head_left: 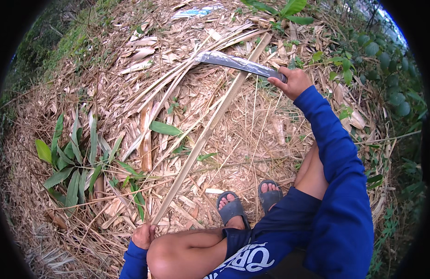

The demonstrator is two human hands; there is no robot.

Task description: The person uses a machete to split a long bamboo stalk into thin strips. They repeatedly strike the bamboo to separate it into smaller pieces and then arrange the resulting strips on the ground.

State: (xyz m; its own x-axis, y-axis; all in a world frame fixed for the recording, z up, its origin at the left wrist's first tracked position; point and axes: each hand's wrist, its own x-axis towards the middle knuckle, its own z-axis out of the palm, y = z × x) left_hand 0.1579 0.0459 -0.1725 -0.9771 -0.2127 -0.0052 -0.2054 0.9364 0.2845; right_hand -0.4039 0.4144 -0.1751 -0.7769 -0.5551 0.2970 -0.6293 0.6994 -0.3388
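Right hand (295, 82): closed round the handle of a machete (224, 61), curved blade pointing left. Bamboo strip (204, 139): long, pale, slanting from lower left to upper right; machete crosses over it near the far end, contact not certain. Left hand (143, 235): clasping the strip's near end beside the knee, well apart from the right. Below: dry litter (252, 121), one loose green leaf (164, 128).
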